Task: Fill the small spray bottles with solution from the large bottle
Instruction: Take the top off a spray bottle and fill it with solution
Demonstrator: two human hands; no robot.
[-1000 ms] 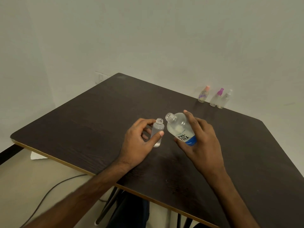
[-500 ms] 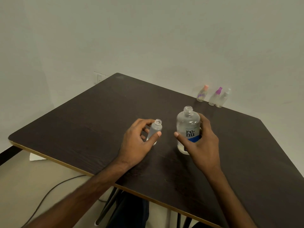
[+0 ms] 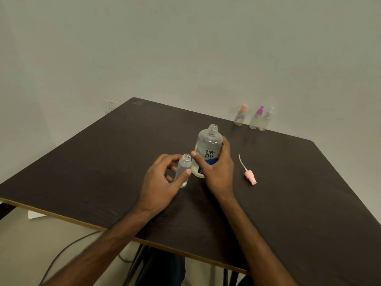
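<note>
Both hands grip uncapped bottles mid-table, left hand (image 3: 162, 182) the small spray bottle (image 3: 183, 169), right hand (image 3: 216, 168) the large solution bottle (image 3: 207, 149); solution could be spilled past that narrow neck.

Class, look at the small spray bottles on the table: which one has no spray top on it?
The small bottle held in the left hand; its neck is open. The three bottles by the wall all wear tops.
</note>
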